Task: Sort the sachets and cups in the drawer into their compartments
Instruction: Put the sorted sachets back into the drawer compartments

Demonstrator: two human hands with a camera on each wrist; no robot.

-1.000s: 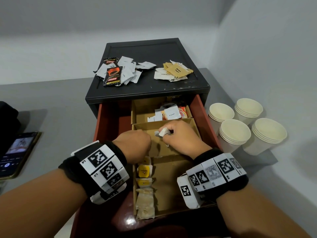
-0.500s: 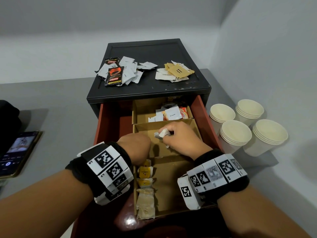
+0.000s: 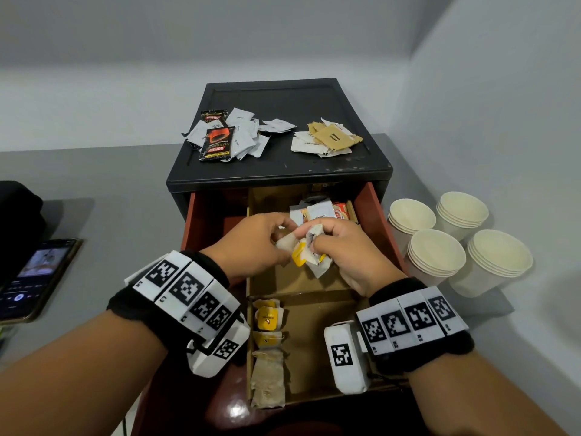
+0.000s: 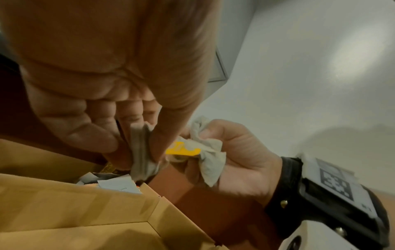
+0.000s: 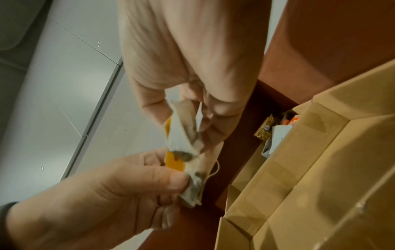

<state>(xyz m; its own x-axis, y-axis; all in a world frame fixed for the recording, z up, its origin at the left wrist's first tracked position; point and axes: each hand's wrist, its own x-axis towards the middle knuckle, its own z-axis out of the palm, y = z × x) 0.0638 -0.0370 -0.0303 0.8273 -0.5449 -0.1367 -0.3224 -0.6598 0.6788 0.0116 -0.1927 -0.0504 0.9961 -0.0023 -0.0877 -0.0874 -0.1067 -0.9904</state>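
Both hands meet above the middle compartment of the cardboard divider (image 3: 314, 309) in the open red drawer (image 3: 367, 209). Between them is a small bunch of tea bags (image 3: 309, 253) with a yellow tag (image 4: 181, 150). My left hand (image 3: 254, 243) pinches one tea bag (image 4: 141, 152) between thumb and fingers. My right hand (image 3: 342, 247) grips the crumpled rest of the bunch (image 4: 209, 157). More tea bags (image 3: 267, 322) lie in the narrow front-left compartment. Mixed sachets (image 3: 317, 212) fill the back compartment. Stacks of paper cups (image 3: 437, 256) stand on the counter to the right of the drawer.
Two heaps of sachets lie on the black cabinet top: dark and white ones (image 3: 229, 136) at the left, brown and white ones (image 3: 327, 140) at the right. A phone (image 3: 34, 278) lies on the grey counter at far left. A wall stands close behind the cups.
Both hands have risen out of the middle compartment and come together. The left hand, earlier down inside the compartment, now pinches a tea bag next to the right hand's bunch.
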